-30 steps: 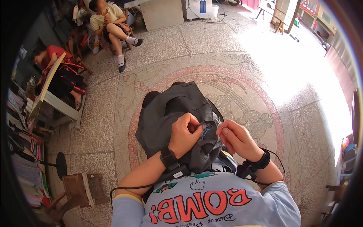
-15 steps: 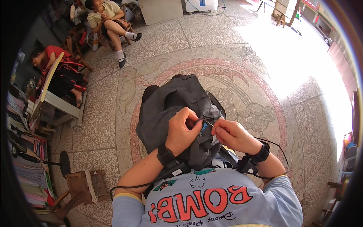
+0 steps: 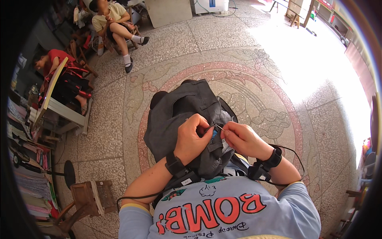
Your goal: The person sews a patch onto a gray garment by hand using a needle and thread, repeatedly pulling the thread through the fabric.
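Observation:
Across my lap lies a dark grey garment (image 3: 163, 123), bunched, with a waistband-like strip at its far end. My left hand (image 3: 191, 135) is closed in a pinch on the fabric near its right edge. Close beside it, my right hand (image 3: 240, 139) pinches a thin, shiny, needle-like metal tool (image 3: 218, 126), whose tip meets the cloth at my left fingertips. A small patch of blue (image 3: 215, 132) shows between the hands, and paler mesh-like cloth lies just to its right. The exact tip of the tool is too small to make out.
A wooden stool (image 3: 93, 195) and a black round disc on a stand (image 3: 69, 174) are at my left. Beyond, a person in red bends over a table (image 3: 51, 85); another sits on a chair farther off. Folded fabrics (image 3: 34, 187) fill shelves at the left edge.
My right hand has shifted slightly left, closer to my left hand, with the tool still in its fingers. My left hand keeps its pinch on the cloth.

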Motion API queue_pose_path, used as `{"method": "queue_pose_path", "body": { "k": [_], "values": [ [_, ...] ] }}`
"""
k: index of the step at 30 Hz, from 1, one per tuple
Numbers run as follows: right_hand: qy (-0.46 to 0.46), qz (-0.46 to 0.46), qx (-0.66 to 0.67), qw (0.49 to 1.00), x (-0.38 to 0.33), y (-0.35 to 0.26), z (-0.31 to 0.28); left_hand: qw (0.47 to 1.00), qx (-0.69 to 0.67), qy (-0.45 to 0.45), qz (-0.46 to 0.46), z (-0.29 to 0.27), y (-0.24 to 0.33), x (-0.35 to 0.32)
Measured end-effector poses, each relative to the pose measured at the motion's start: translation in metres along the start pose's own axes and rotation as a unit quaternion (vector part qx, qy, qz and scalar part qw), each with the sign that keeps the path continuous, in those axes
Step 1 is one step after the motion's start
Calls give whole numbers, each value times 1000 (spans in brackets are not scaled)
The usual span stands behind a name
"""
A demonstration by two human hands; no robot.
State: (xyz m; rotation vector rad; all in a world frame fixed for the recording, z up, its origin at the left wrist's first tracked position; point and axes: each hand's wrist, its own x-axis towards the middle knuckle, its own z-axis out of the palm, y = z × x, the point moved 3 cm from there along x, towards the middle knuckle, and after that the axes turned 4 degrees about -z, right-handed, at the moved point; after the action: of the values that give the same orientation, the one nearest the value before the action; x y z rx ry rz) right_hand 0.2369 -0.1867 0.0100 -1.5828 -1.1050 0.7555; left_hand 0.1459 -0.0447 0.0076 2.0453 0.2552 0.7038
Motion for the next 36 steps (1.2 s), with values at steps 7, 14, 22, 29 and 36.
{"method": "queue_pose_path", "body": {
  "k": [7,14,22,29,36],
  "values": [
    [16,-20,10,1000,4,-1,2,1000,4,-13,-7,1,0,-1],
    [3,59,220,974,17,0,2,1000,3,-18,22,-1,2,0],
    [261,-296,472,788,-18,-29,-131,998,44,-48,-26,-14,-5,1],
    [51,-129,-180,974,31,-31,-15,997,46,-56,-1,-13,4,4],
    [-1,-180,-226,957,41,-15,-2,996,62,-61,21,-17,5,-2]
  ]
}}
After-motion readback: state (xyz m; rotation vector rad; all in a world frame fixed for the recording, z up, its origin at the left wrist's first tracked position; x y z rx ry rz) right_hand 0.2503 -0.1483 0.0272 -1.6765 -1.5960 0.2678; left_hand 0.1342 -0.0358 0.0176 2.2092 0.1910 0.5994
